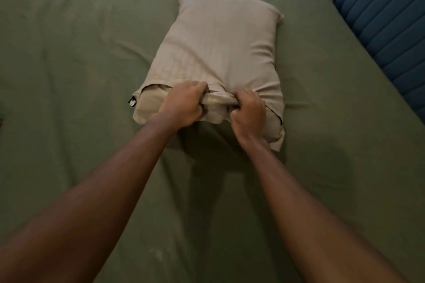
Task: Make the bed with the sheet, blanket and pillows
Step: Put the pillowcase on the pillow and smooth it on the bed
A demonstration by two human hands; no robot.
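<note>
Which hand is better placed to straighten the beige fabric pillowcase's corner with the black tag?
Left. The left hand grips the bunched hem of the beige pillowcase nearest the small black tag; the right hand grips farther off.

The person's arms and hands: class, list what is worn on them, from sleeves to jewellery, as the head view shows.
Nothing worn shows on either. The left hand and right hand are bare: no gloves, rings or bracelets. The left forearm and right forearm are bare down to the frame's lower edge, with no sleeve, watch or band. Whether sleeves begin higher up cannot be told.
</note>
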